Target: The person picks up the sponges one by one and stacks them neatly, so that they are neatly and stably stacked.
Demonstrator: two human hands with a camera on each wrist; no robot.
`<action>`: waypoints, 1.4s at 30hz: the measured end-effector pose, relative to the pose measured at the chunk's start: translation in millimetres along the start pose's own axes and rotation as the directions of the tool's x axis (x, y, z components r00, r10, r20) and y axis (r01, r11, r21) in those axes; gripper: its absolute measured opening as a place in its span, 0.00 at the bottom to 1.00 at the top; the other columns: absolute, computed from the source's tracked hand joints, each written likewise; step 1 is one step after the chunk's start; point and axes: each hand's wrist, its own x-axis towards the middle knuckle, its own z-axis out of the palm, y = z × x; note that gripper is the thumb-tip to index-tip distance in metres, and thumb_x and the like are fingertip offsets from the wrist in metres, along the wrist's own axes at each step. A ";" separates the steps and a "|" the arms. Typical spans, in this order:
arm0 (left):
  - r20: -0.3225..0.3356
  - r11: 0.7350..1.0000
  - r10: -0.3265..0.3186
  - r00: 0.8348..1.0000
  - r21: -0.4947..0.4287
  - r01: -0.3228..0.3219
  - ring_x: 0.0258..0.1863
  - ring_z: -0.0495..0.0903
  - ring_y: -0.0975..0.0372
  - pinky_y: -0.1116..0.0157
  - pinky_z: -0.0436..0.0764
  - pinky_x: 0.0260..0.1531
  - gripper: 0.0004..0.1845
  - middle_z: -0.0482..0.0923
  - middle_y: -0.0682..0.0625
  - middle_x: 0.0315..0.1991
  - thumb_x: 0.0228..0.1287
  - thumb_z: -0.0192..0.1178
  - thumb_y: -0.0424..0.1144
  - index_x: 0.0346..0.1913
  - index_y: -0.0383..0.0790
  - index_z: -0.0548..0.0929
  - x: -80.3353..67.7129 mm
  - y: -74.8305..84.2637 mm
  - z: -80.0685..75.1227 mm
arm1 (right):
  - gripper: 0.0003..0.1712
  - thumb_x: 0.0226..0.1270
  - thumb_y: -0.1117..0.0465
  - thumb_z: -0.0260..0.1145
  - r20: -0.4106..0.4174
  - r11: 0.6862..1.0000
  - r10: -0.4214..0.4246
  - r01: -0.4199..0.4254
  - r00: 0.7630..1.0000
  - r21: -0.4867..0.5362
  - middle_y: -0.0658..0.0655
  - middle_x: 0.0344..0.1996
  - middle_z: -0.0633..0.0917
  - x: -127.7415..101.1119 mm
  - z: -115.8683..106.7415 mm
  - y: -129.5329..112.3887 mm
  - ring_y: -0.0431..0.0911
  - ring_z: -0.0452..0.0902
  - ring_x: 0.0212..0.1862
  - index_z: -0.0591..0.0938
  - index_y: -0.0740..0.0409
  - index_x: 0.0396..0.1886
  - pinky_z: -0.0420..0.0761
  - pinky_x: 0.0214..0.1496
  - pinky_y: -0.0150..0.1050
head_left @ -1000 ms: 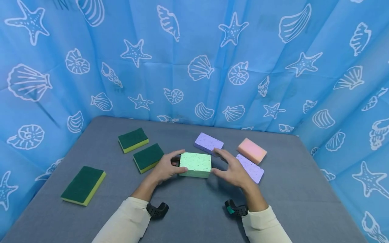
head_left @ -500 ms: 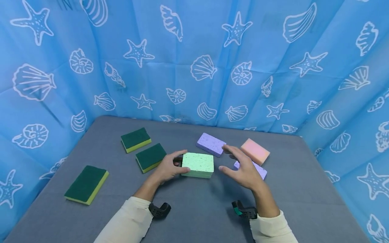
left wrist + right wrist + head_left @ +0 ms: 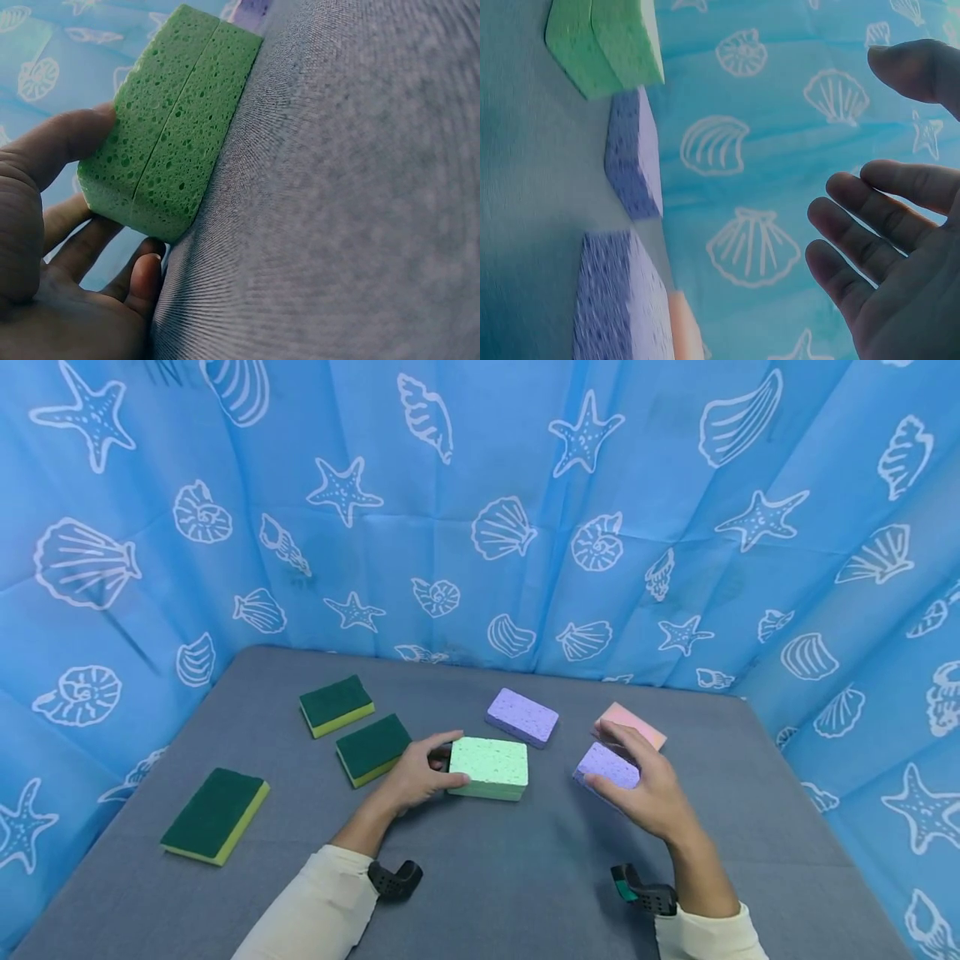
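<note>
Left hand is pinching the green sponge stack from nine o'clock; right hand, spread, is hovering above the nearer purple sponge, three o'clock from the stack.

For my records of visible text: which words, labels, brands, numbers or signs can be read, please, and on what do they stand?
"N": on the blue curtain, top left in the head view; faint, and the strokes beside it are too unclear to read.
No readable text shows on the sponges or black wrist devices.
</note>
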 end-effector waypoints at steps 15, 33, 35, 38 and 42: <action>-0.012 1.000 -0.017 1.000 0.001 0.017 0.44 0.71 0.53 0.59 0.73 0.39 0.38 0.74 0.41 0.56 0.55 0.73 0.40 0.69 0.38 0.70 -0.8 -0.9 -1.5 | 0.40 0.55 0.66 0.74 -0.057 0.992 0.095 -0.099 0.994 -0.073 0.61 0.61 0.74 -15.9 -24.5 15.4 0.55 0.69 0.58 0.69 0.63 0.68 0.64 0.54 0.23; 0.001 1.000 -0.010 1.000 -0.021 0.010 0.43 0.71 0.53 0.60 0.73 0.36 0.39 0.73 0.39 0.56 0.55 0.72 0.39 0.69 0.37 0.69 -1.2 0.3 -0.4 | 0.43 0.61 0.56 0.72 -0.039 0.959 0.253 -0.256 0.967 -0.121 0.63 0.63 0.71 -30.8 -27.6 51.6 0.59 0.66 0.62 0.64 0.63 0.72 0.64 0.57 0.27; -0.001 1.000 -0.012 1.000 -0.017 0.012 0.44 0.72 0.53 0.60 0.74 0.37 0.39 0.73 0.39 0.57 0.55 0.72 0.39 0.69 0.37 0.69 -1.1 0.7 -0.5 | 0.42 0.61 0.56 0.71 -0.033 0.959 0.258 -0.260 0.966 -0.114 0.64 0.62 0.70 -32.4 -27.2 56.2 0.60 0.66 0.61 0.65 0.65 0.71 0.65 0.59 0.31; -0.003 1.000 -0.019 1.000 -0.010 0.019 0.46 0.72 0.53 0.59 0.74 0.40 0.39 0.73 0.40 0.57 0.55 0.73 0.39 0.69 0.38 0.69 -0.8 1.4 -0.4 | 0.42 0.61 0.57 0.71 -0.030 0.959 0.264 -0.266 0.964 -0.097 0.66 0.61 0.71 -34.8 -26.7 61.8 0.61 0.66 0.61 0.65 0.67 0.70 0.68 0.61 0.50; 0.002 0.999 -0.030 1.000 -0.013 0.030 0.46 0.71 0.53 0.59 0.73 0.41 0.39 0.73 0.40 0.57 0.55 0.73 0.39 0.69 0.38 0.69 -0.7 2.7 -0.3 | 0.41 0.61 0.58 0.71 -0.023 0.955 0.284 -0.285 0.959 -0.078 0.67 0.60 0.71 -39.1 -26.9 67.8 0.62 0.66 0.60 0.64 0.68 0.70 0.67 0.57 0.63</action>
